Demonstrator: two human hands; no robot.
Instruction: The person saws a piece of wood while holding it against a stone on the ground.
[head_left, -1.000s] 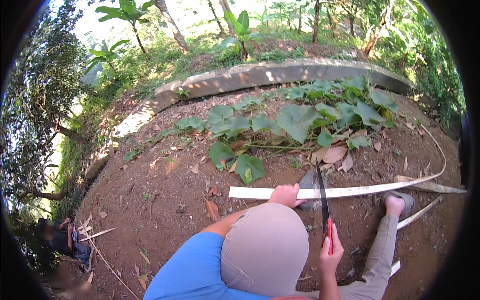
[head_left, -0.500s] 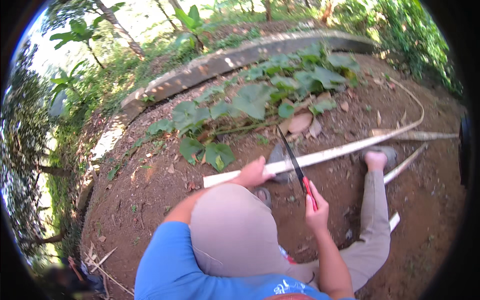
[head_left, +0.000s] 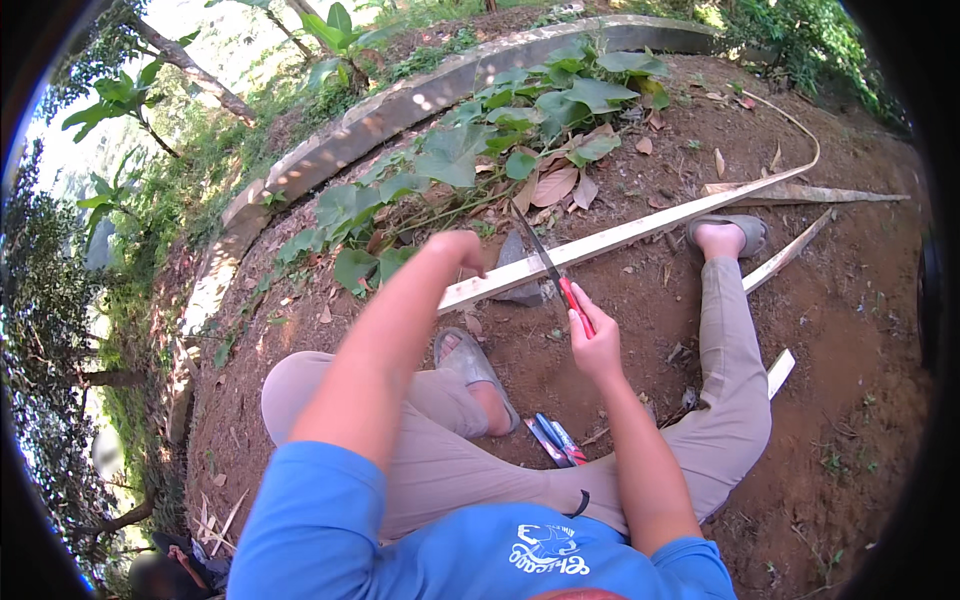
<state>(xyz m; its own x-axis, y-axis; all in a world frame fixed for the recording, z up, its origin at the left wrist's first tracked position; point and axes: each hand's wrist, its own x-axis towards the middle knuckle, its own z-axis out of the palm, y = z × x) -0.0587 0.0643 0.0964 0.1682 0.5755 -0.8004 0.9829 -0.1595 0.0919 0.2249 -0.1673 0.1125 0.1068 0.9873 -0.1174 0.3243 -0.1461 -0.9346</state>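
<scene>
Where bare soil (head_left: 820, 400) spreads before you, a long pale strip (head_left: 640, 230) runs slantwise across it, flat and straight nearest your left hand (head_left: 458, 252), then thinning and curling back at the far right. Your dark-bladed tool (head_left: 552, 270) crosses over this strip, its tip pointing up and left; whether the blade touches is unclear. A grey stone (head_left: 513, 246) lies beneath the crossing. Your right hand (head_left: 597, 345) is wrapped round the tool's red handle. Your left has its fingers bent down at the strip's near end; whether they grip it cannot be told.
</scene>
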